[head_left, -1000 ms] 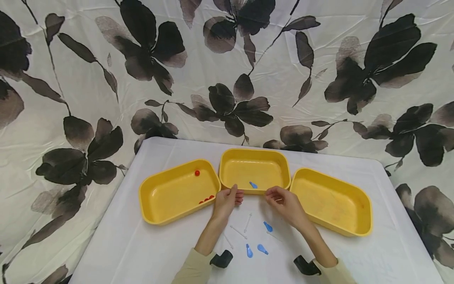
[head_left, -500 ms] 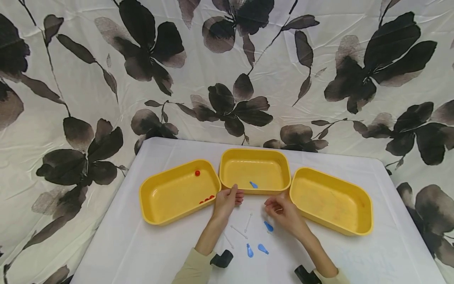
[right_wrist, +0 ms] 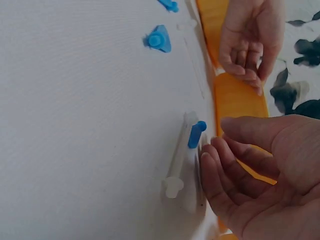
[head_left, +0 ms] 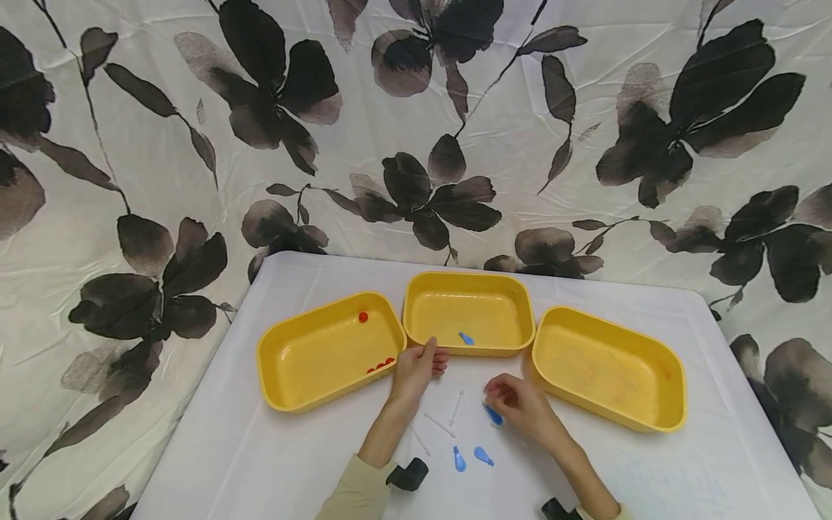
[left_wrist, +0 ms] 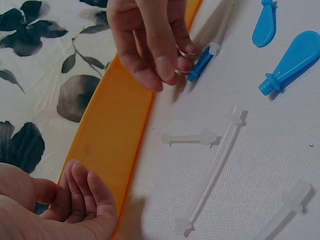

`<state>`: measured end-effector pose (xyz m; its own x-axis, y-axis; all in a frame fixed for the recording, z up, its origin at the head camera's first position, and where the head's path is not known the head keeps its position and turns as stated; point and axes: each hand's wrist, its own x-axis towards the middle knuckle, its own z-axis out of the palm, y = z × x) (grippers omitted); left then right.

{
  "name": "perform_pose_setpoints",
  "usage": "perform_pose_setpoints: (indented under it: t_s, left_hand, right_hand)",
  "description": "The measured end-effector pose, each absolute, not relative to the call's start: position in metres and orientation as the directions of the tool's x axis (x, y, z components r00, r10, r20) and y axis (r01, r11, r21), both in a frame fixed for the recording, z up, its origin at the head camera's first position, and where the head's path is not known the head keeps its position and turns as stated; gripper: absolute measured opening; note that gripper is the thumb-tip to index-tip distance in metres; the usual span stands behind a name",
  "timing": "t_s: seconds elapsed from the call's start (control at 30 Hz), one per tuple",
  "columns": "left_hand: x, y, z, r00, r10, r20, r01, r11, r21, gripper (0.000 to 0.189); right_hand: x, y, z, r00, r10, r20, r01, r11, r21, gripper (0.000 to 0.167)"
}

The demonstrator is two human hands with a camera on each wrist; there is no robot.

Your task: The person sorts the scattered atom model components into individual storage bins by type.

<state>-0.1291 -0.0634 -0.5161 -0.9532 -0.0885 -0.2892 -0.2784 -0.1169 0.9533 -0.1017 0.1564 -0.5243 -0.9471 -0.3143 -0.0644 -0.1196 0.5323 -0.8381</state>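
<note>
My left hand (head_left: pixel 413 372) grips the near rim of the middle yellow tray (head_left: pixel 468 284), its thumb over the edge and its fingers against the outer wall. In front of that tray, my right hand (head_left: pixel 523 408) hovers over the cloth with loosely curved fingers and nothing between them. Just beside its fingertips lies a blue teardrop-shaped piece with a narrow neck (right_wrist: pixel 195 136). A translucent white rod with flanged ends (right_wrist: pixel 179 157) lies against that piece. One similar blue piece (head_left: pixel 466 338) is inside the middle tray.
Two more blue pieces (head_left: pixel 483 456) and several white rods (head_left: pixel 439 425) lie nearer on the white cloth. The left yellow tray (head_left: pixel 276 368) holds several red balls (head_left: pixel 363 317). Another yellow tray (head_left: pixel 604 361) stands at the right. Floral fabric hangs behind.
My right hand has drawn back from the middle tray's rim toward the near blue piece, lowering over it. My left hand has stayed on the rim.
</note>
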Motion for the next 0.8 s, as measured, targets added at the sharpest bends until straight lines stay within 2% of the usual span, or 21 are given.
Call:
perform_pose_setpoints:
  t_s: [0.23,0.8]
  left_hand:
    - [-0.129,-0.064,-0.5178,-0.956,-0.089,-0.281,-0.271,-0.105,0.957,0.042]
    - [-0.1291,-0.0638,-0.5167,-0.949,-0.093,-0.3,-0.29,-0.11,0.951,0.041]
  right_hand:
    - [-0.0993,0.1564,-0.5264,-0.938,-0.328,-0.107,-0.101,0.558,-0.823,0.012]
    - [-0.1057,0.1555,-0.5189,-0.877,-0.471,-0.09,-0.241,0.596,-0.766,0.012]
